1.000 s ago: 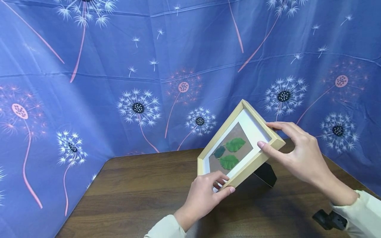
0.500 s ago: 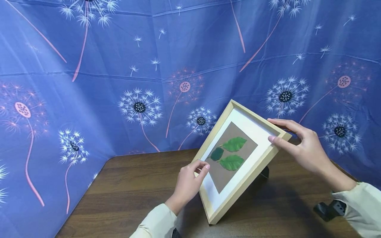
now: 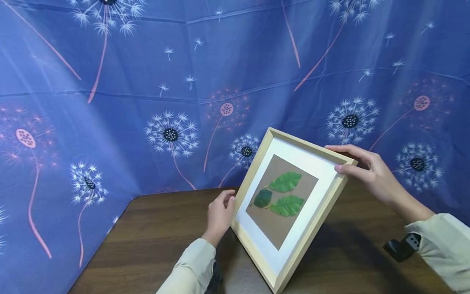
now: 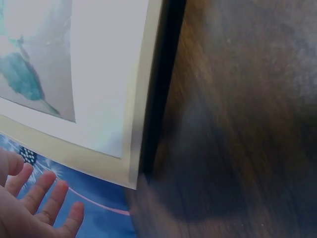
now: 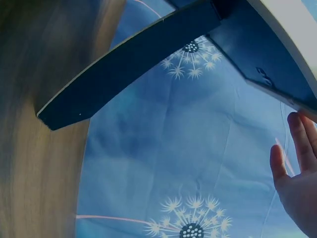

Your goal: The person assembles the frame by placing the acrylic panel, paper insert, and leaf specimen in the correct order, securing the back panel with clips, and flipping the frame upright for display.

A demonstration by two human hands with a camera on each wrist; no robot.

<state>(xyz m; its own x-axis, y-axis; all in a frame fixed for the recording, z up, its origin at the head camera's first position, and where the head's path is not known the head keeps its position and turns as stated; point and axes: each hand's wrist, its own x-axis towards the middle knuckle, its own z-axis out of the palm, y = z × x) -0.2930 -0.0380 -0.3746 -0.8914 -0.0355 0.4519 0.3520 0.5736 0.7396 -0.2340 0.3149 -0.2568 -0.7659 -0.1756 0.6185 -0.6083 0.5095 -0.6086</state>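
A light wooden picture frame leans tilted above the table in the head view, its lower corner close to the bottom of that view. Inside are a white mat and green leaves on brown. My right hand grips its upper right corner, thumb on the front side, other fingers over the top edge. Beside the left edge is my left hand; its fingers look relaxed and spread in the left wrist view, apart from the frame there. A dark stand leg extends from the back in the right wrist view.
The brown wooden table lies beneath the frame. Behind it hangs a blue cloth with a dandelion print, reaching down to the table's back and left edges. A black wrist device is at the right sleeve.
My left hand has let go of the lower frame edge and moved left. The frame has turned to face me more, its lower corner coming down and nearer. My right hand has kept its corner.
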